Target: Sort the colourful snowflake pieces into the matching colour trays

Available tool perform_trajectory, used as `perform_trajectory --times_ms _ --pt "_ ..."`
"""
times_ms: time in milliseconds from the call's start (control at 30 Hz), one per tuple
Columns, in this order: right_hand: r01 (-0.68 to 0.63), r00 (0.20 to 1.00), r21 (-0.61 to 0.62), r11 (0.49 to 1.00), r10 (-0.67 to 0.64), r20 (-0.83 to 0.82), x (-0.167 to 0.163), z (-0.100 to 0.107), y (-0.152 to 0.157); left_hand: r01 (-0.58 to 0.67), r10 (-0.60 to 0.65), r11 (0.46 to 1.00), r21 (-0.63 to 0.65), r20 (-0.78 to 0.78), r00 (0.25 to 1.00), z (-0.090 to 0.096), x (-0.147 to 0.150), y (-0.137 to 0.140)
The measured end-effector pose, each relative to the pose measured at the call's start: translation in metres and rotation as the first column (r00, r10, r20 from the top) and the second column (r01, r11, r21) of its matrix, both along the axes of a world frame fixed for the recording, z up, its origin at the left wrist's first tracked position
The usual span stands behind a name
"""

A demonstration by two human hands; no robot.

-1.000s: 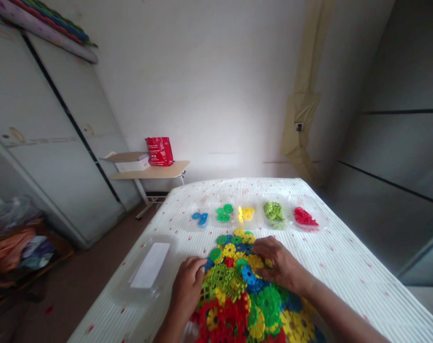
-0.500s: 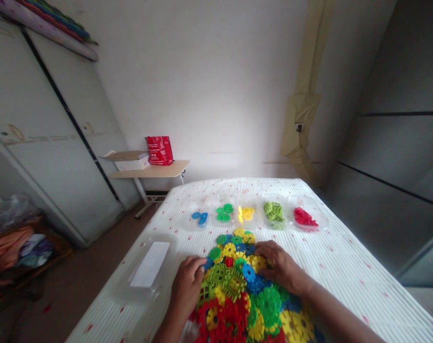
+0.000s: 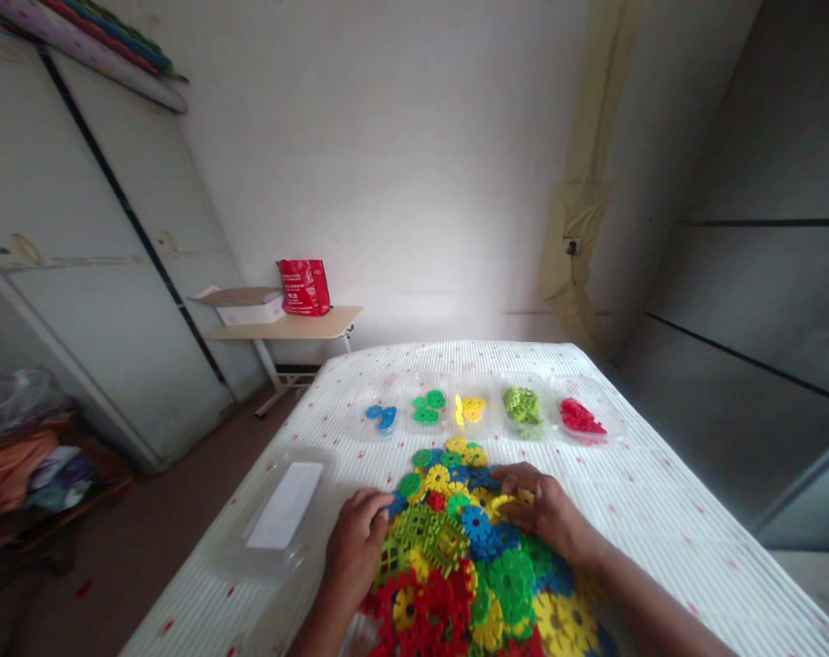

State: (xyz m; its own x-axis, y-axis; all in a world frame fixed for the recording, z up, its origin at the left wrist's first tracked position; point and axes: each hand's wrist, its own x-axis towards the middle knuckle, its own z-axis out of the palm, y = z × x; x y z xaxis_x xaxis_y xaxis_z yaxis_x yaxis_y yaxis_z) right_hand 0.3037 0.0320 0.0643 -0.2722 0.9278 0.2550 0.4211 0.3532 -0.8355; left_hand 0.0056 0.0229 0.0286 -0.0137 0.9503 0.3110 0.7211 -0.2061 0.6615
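Observation:
A heap of plastic snap-together pieces lies in front of me, with notched yellow, blue and green discs, lime lattice squares (image 3: 418, 529) and red squares (image 3: 431, 607). My right hand (image 3: 541, 511) is at the heap's right side, fingers bent and closed on a yellow disc (image 3: 502, 503) that is tilted up and partly covered by them. My left hand (image 3: 356, 538) rests against the left edge of the heap, beside a blue disc (image 3: 395, 504). Its fingers are loosely bent, with the thumb apart, and I see nothing held in them.
Clear trays stand in a row behind the heap, with blue discs (image 3: 382, 417), green discs (image 3: 429, 407), yellow discs (image 3: 472, 410), lime pieces (image 3: 522, 403) and red pieces (image 3: 581, 417). A clear lid (image 3: 256, 570) with a white card (image 3: 285, 506) lies left on the striped tablecloth (image 3: 660, 547).
My right hand has drawn slightly back toward its wrist side and lifted, and a yellow disc beneath its fingers is now tilted. My left hand stays in nearly the same place.

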Motion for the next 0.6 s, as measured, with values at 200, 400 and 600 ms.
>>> perform_trajectory --times_ms 200,400,600 --pt "0.066 0.951 -0.191 0.979 -0.119 -0.284 0.006 0.011 0.006 0.003 -0.003 1.0 -0.009 0.018 1.0 0.0 0.0 0.0" --pt "0.13 0.924 -0.245 0.961 -0.207 -0.321 0.003 0.031 0.013 0.005 -0.006 1.0 0.012 0.023 1.0 0.0 -0.001 0.001" --pt "0.246 0.938 -0.11 0.963 -0.266 -0.222 -0.012 0.054 0.047 -0.001 0.001 1.0 0.014 0.025 1.0 -0.001 0.0 0.001"
